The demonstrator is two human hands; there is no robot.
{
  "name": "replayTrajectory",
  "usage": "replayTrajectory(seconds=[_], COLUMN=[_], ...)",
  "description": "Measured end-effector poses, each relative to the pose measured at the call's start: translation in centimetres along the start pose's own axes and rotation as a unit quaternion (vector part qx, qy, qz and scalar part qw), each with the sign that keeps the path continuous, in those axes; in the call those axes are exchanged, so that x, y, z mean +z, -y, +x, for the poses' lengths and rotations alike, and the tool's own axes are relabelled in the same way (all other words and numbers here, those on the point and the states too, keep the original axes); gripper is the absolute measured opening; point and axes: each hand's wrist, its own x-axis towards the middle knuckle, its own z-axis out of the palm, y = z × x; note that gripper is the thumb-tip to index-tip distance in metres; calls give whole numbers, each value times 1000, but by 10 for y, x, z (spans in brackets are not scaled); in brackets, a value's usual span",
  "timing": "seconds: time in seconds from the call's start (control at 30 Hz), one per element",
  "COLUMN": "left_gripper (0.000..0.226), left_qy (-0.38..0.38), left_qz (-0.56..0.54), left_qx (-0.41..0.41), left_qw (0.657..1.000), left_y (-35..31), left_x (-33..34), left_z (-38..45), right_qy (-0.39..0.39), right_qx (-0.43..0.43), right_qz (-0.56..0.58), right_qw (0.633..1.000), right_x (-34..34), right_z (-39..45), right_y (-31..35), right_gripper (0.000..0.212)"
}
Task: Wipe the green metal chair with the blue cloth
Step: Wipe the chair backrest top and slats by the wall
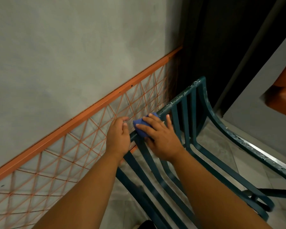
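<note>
The green metal chair [193, 103] with vertical slats and chipped paint stands below me, its back's top rail running from the centre up to the right. My right hand [160, 138] presses the folded blue cloth [141, 127] onto that top rail. My left hand [119, 136] is wrapped around the left end of the same rail, just beside the cloth. Part of the cloth is hidden under my right fingers.
An orange metal frame with a wire mesh [82, 129] runs along the grey wall [64, 47] right behind the chair back. A dark doorway [218, 38] lies beyond the chair. An orange object [284, 95] sits at the right edge. Grey floor tiles [221, 151] show beneath the slats.
</note>
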Motion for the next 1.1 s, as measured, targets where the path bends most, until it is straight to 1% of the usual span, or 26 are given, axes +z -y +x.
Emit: replayTrajectory(seconds=[0.03, 0.1, 0.17, 0.23, 0.3, 0.37, 0.43, 0.47, 0.53, 0.6, 0.63, 0.67, 0.7, 0.77, 0.83, 0.87, 0.9, 0.93, 1.0, 1.03, 1.1], left_gripper=[28, 27, 28, 28, 28, 28, 28, 28, 28, 28, 28, 28, 29, 29, 29, 29, 29, 29, 29, 29, 29], left_qy=[0, 0, 6, 9, 12, 14, 12, 13, 16, 17, 19, 21, 23, 27, 32, 33, 33, 34, 35, 34, 35], left_qz=[-2, 1, 6, 6, 1, 2, 0, -2, -2, 0, 1, 2, 3, 7, 9, 8, 8, 9, 8, 6, 5], left_qx=[5, 9, 8, 12, 13, 10, 12, 12, 7, 4, 3, 3, 3, 1, -4, -1, 3, 7, 7, 5, -1], left_qw=[1000, 1000, 1000, 1000, 1000, 1000, 1000, 1000, 1000, 1000, 1000, 1000, 1000, 1000, 999, 999, 999, 999, 999, 999, 999], left_y=[1, 2, 4, 5, 5, 4, 4, 3, 3, 3, 3, 2, 3, 4, 4, 4, 4, 4, 4, 4, 5], left_x=[0, 1, 3, 4, 5, 5, 5, 4, 4, 5, 5, 5, 5, 6, 6, 6, 6, 7, 6, 6, 6], left_z=[0, 0, 0, 1, 2, 3, 3, 2, 2, 2, 3, 3, 4, 5, 5, 5, 5, 5, 4, 4, 5], right_qy=[-11, -38, -53, -61, -57, -32, -16, -15, -28, -57, -66, -71, -75, -73, -54, -50, -53, -59, -79, -87, -92], right_qx=[26, 111, 161, 146, 79, 13, -9, 5, 79, 144, 160, 159, 137, 59, -4, -13, -3, 26, 93, 111, 99], right_qz=[2, 19, 18, 15, 40, 57, 48, 43, 41, 42, 42, 46, 54, 82, 92, 81, 67, 60, 68, 76, 96], right_qw=[1000, 993, 985, 987, 994, 998, 999, 999, 996, 987, 984, 984, 986, 992, 994, 995, 996, 996, 990, 987, 986], right_x=[-3, -10, -11, -5, 5, 8, 1, -4, -12, -10, -6, 1, 8, 19, 19, 17, 14, 12, 13, 15, 25], right_z=[2, 13, 24, 24, 13, -1, -1, 3, 17, 28, 29, 27, 21, 4, -6, -5, -2, 4, 14, 16, 8], right_y=[-9, -19, -11, 5, 16, 11, -8, -16, -21, -8, 3, 14, 24, 30, 17, 8, 2, 1, 16, 26, 37], right_gripper=[49, 47, 46, 46, 47, 49, 48, 47, 47, 50, 52, 53, 54, 53, 51, 51, 52, 52, 52, 52, 53])
